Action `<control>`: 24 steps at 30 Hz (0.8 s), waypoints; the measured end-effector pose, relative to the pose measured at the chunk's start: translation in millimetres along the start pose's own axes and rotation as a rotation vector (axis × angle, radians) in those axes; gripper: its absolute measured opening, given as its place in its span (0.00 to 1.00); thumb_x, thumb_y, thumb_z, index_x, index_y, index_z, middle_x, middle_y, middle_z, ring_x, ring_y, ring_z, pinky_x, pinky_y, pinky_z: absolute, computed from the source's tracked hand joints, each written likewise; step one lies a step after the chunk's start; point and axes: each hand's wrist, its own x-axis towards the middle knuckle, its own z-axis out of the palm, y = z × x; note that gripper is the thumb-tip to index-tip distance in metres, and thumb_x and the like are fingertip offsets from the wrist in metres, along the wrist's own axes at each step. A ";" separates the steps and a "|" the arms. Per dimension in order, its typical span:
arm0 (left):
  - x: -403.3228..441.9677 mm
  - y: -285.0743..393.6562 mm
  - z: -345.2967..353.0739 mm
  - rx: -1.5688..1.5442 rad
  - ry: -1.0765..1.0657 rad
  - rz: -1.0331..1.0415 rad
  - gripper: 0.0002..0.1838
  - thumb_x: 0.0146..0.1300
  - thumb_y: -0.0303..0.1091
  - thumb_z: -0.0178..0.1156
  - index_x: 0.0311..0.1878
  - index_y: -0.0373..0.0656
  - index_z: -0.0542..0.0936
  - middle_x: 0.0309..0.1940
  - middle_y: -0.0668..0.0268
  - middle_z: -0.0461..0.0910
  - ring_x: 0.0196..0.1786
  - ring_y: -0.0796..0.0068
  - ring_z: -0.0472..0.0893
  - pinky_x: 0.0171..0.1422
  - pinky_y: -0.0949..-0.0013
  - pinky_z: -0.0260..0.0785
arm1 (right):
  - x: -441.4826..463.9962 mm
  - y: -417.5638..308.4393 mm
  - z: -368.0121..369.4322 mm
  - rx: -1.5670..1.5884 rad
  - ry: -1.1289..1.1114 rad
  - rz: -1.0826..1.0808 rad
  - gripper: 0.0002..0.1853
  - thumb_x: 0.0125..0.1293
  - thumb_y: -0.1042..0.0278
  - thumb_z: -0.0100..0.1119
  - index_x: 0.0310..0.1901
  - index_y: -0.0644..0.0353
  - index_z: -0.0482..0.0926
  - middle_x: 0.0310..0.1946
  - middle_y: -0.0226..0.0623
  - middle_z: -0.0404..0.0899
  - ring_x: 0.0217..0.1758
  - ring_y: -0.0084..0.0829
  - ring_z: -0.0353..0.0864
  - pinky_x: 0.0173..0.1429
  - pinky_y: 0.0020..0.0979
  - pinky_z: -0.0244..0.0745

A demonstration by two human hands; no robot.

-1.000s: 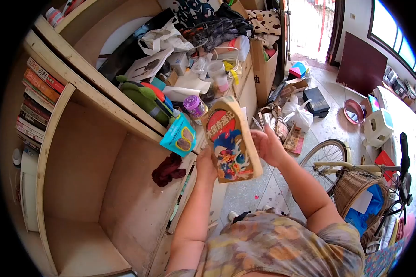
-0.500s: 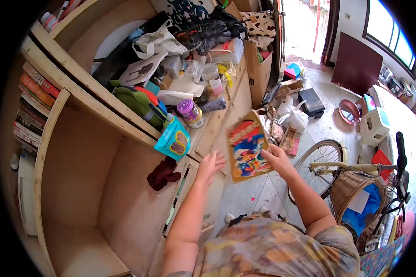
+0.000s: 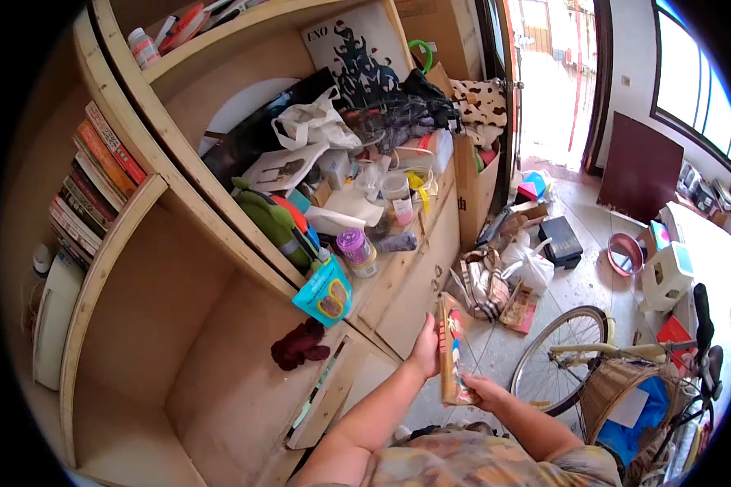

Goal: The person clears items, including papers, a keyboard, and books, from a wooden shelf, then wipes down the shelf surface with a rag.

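A worn book (image 3: pixel 453 351) with a colourful cover is held upright, turned mostly edge-on, in front of my body. My left hand (image 3: pixel 425 347) presses against its left side with the fingers close together. At its lower right corner, my right hand (image 3: pixel 483 391) grips it between thumb and fingers. Beyond my left hand, on the cabinet ledge, stand a purple-lidded jar (image 3: pixel 356 250) and a blue pouch (image 3: pixel 325 290). A dark red cloth (image 3: pixel 300 344) lies on the shelf board to the left.
Books (image 3: pixel 97 178) fill a shelf at the far left. The cabinet top holds bags, papers and a plastic cup (image 3: pixel 397 195). A bicycle basket (image 3: pixel 625 398) is at my right. On the floor lie a plastic bag (image 3: pixel 529 266), a black box (image 3: pixel 560 242) and a red basin (image 3: pixel 625 253).
The book has turned from cover-on to edge-on and sits lower. My left hand, apart from it half a second ago, touches it again. The view has shifted upward.
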 end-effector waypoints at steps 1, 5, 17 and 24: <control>7.2 3.0 57.4 0.128 0.611 0.027 0.37 0.58 0.65 0.30 0.59 0.43 0.61 0.58 0.60 0.63 0.62 0.69 0.60 0.66 0.66 0.46 | -3.9 0.9 -4.7 0.066 0.025 -0.023 0.16 0.61 0.57 0.50 0.43 0.62 0.71 0.34 0.34 0.77 0.34 0.27 0.77 0.42 0.28 0.73; -25.7 17.0 31.7 0.316 0.850 0.191 0.39 0.59 0.63 0.27 0.66 0.46 0.41 0.68 0.64 0.29 0.69 0.71 0.29 0.67 0.55 0.17 | -48.3 -48.5 -35.4 0.176 0.078 -0.318 0.18 0.63 0.60 0.47 0.47 0.66 0.67 0.43 0.40 0.74 0.43 0.31 0.76 0.49 0.33 0.72; 4.2 -29.8 23.4 0.103 0.479 -0.020 0.30 0.58 0.62 0.37 0.51 0.49 0.71 0.38 0.67 0.73 0.44 0.66 0.70 0.52 0.58 0.58 | -11.7 -36.2 -38.0 -0.025 0.252 -0.115 0.15 0.59 0.59 0.50 0.43 0.60 0.71 0.32 0.29 0.75 0.19 0.20 0.61 0.25 0.22 0.55; -137.1 -4.8 40.7 0.487 1.036 0.051 0.21 0.63 0.47 0.44 0.52 0.44 0.69 0.44 0.64 0.73 0.43 0.73 0.75 0.48 0.70 0.66 | 1.2 -133.3 -0.7 -0.520 0.046 -0.712 0.11 0.62 0.64 0.46 0.32 0.63 0.74 0.23 0.25 0.72 0.27 0.15 0.68 0.32 0.21 0.65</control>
